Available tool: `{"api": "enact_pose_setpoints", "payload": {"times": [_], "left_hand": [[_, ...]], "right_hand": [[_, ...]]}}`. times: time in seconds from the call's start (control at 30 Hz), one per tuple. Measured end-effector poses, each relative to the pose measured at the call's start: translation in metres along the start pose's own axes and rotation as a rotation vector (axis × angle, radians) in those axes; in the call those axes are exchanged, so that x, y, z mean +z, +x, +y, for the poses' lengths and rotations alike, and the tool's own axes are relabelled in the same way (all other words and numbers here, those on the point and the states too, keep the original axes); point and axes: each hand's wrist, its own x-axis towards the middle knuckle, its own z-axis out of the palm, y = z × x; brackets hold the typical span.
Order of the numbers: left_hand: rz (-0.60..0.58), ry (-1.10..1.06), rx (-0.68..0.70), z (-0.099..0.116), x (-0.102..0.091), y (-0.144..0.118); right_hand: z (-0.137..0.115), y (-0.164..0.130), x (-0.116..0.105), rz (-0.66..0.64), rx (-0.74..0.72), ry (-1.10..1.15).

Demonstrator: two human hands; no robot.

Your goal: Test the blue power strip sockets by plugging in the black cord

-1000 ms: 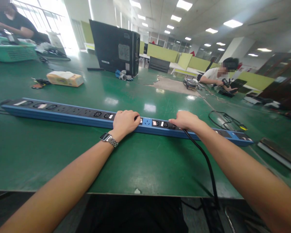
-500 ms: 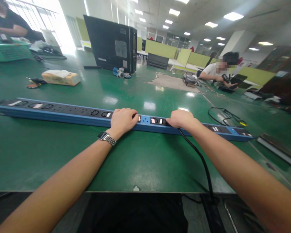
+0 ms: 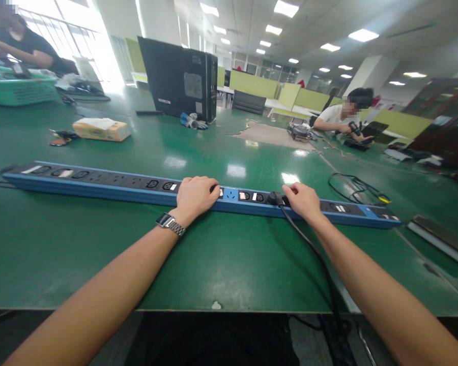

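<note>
Green table at frame centre: left hand presses flat on the blue power strip, right hand pinches the seated black plug.

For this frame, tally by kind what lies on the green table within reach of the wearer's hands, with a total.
Blue power strip, under the left hand: 1
Black plug with its cord, at the right hand: 1
Loose black cable coil: 1
Tissue pack: 1
Total: 4
</note>
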Motion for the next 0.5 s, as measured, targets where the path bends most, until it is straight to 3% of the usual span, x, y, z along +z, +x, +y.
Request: {"api": "enact_pose_setpoints", "payload": {"times": [0.13,0.2,0.33,0.5], "left_hand": [[0.205,-0.166,0.064,0.016,-0.006,-0.007],[0.224,-0.333,0.136,0.036,-0.010,-0.014],[0.027,-0.742,0.224,0.084,-0.010,-0.029],[-0.222,-1.018,0.070,0.127,0.010,-0.027]], "right_hand": [[0.006,-0.008,0.010,0.131,-0.033,0.050],[0.004,-0.008,0.010,0.164,-0.048,0.025],[0.001,-0.009,0.009,0.180,-0.051,-0.002],[0.003,-0.010,0.011,0.189,-0.066,0.019]]}}
